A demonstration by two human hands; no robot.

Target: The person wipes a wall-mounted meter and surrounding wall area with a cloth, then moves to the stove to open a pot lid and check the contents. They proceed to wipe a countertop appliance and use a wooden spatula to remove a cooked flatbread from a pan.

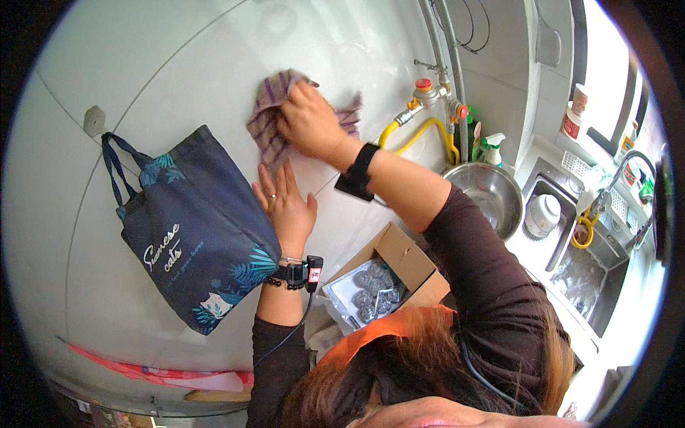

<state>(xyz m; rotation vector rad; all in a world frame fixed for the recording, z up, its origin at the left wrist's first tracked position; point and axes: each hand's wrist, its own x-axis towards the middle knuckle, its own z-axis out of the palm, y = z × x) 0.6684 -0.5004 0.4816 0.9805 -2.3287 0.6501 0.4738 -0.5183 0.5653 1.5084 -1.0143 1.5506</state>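
My right hand (313,120) presses a bunched checked cloth (267,136), brownish with purple stripes, against a white tiled wall (214,69). Some of the cloth shows beyond the hand on the right. Just below it, my left hand (289,208) lies flat with fingers spread, a ring on one finger, and holds nothing. It appears to rest on the same wall surface. A dark blue fabric tote bag (198,230) with leaf prints and writing is close beside the left hand and forearm. Its handles reach up to a wall hook (94,121).
Grey pipes and a red-topped valve (424,88) with a yellow hose (388,134) stand right of the cloth. A steel basin (484,198), spray bottle (493,148) and sink (546,214) lie farther right. Below is an open cardboard box (398,249) holding several metal scourers (374,291).
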